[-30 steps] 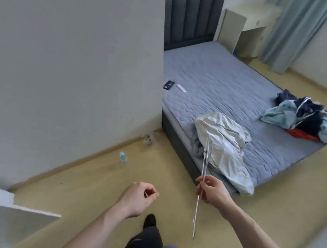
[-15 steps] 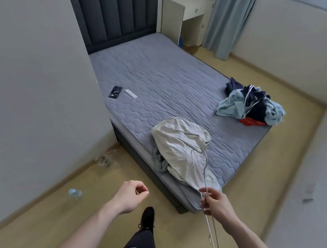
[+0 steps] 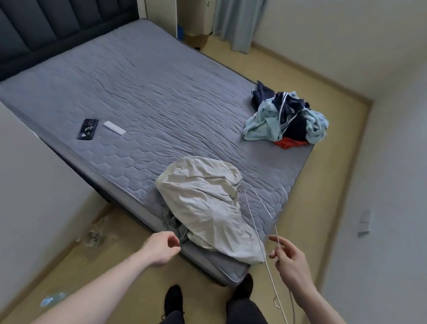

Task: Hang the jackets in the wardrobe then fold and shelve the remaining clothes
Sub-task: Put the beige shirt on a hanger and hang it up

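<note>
We stand at the near corner of the bed (image 3: pixel 142 84), and the cream jacket (image 3: pixel 204 202) lies crumpled on the mattress edge right in front of us, its lower part drooping over the side, with a bit of grey cloth (image 3: pixel 174 226) showing from under it. Our right hand (image 3: pixel 290 261) pinches a wire hanger (image 3: pixel 261 228) between thumb and fingertips; there may be two hangers held together, since we see one hook up over the mattress and another low near our right leg, but the thin wire is hard to sort out. Our left hand (image 3: pixel 161 246) hangs loosely curled just beside the jacket's near edge, holding nothing and not touching the cloth as far as we can tell

We judge the jacket to be light, soft and limp, so it will sag and slide wherever we lift it; the collar or shoulders look like the place to take hold, so the hanger can be fed in. The wire is springy and thin, easy to snag in a sleeve

On the far right of the bed lies a pile of clothes (image 3: pixel 287 121), blue, navy and red. On the left of the mattress lie a dark phone (image 3: pixel 87 129) and a small white remote (image 3: pixel 114 128)
</note>
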### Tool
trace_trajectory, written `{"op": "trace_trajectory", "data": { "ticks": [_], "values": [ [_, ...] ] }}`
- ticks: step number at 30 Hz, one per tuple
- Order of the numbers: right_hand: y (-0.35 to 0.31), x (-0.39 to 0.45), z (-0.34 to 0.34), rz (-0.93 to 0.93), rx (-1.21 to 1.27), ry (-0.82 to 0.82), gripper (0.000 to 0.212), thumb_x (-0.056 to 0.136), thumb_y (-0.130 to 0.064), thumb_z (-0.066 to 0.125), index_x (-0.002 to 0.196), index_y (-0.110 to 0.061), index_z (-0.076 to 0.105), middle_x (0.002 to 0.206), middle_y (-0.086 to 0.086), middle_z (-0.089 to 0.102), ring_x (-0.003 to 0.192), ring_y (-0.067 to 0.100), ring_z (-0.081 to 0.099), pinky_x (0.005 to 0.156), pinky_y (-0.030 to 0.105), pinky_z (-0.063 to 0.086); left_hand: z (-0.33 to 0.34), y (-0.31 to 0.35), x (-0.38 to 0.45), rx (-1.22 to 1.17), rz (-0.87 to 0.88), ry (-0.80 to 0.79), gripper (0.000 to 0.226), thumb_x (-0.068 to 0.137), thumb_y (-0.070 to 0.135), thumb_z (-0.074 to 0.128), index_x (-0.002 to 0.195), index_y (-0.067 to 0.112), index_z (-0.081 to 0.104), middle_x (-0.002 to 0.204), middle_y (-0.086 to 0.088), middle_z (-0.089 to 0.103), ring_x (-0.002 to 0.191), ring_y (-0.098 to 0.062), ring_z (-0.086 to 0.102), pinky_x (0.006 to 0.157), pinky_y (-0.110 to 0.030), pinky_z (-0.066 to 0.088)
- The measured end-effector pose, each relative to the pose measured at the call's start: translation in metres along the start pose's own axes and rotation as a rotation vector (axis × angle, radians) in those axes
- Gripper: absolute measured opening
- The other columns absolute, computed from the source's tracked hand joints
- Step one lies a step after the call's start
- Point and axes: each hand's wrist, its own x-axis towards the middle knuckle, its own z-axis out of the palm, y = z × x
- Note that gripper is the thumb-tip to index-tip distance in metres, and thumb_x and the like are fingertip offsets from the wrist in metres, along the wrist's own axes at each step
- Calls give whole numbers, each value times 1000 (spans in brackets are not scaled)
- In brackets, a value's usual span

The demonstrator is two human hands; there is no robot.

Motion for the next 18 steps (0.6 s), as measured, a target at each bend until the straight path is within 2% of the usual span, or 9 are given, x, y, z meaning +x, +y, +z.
{"op": "trace_trajectory", "data": {
  "ticks": [2, 6, 12, 15, 18],
  "values": [
    [-1, 18, -7, 16, -18, 10, 28, 107, -18, 49, 111, -32, 73, 68, -7, 64, 52, 0, 45, 61, 24, 38, -2, 16, 19, -6, -16, -4, 18, 91, 38, 68, 106, 30, 70, 112, 10, 72, 106, -13, 65, 93, -26, 50],
    [-8, 65, -18, 46, -55, -36, 28, 108, -16, 47, 113, -28, 72, 66, -7, 64, 59, 13, 43, 59, 30, 37, 3, 47, 51, -92, -73, 34, 13, 88, 36, 70, 100, 31, 71, 110, 10, 72, 105, -13, 65, 90, -24, 48],
    [-28, 149, -52, 44, -145, -155, 25, 107, -21, 50, 110, -33, 71, 67, -6, 66, 49, 0, 45, 56, 22, 38, 34, 97, 93, -63, -178, -1, 24, 89, 37, 63, 110, 27, 68, 124, 1, 60, 112, -20, 63, 94, -28, 49],
    [-29, 194, -68, 55, -184, -214, 26, 106, -19, 51, 109, -33, 73, 65, -8, 64, 49, 1, 44, 58, 24, 37, 52, 116, 124, -41, -239, -40, 24, 91, 41, 60, 112, 29, 62, 130, 2, 49, 108, -21, 62, 92, -30, 49],
    [-25, 240, -69, 63, -227, -259, 27, 105, -16, 50, 110, -29, 73, 66, -6, 63, 48, 2, 44, 51, 19, 37, 69, 129, 166, -132, -319, -4, 22, 93, 41, 60, 112, 31, 60, 134, 4, 43, 112, -20, 60, 95, -29, 48]
  ]
}}
